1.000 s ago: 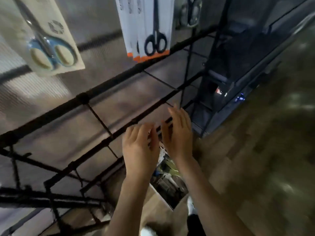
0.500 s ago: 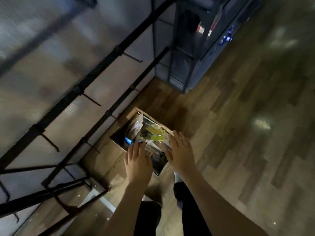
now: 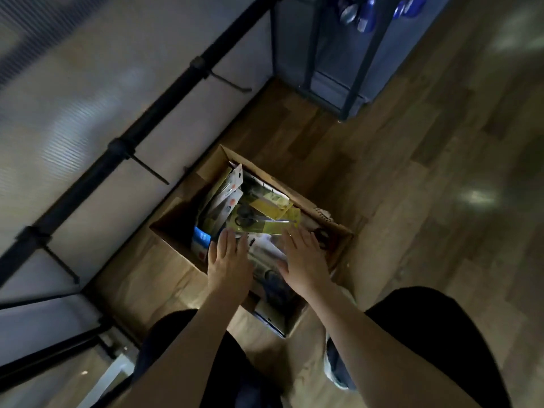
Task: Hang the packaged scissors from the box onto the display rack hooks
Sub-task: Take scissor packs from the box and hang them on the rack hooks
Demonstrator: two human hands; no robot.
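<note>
Two bare hooks (image 3: 150, 170) jut from the dark rack bar (image 3: 117, 145), up and left of the hands. The left hand (image 3: 228, 266) hovers flat over the cardboard box (image 3: 176, 240) on the floor — grip wide, fingers straight, holding nothing. Just beyond its fingertips lies a yellow scissors pack (image 3: 265, 222) among other packs. The right hand (image 3: 304, 260) is spread likewise — empty, over the box's right side.

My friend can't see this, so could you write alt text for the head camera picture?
Seen from above, a person's left hand and right hand reach with straight fingers into an open cardboard box of packaged scissors on a wooden floor. A black display rack with bare hooks stands to the left.
</note>
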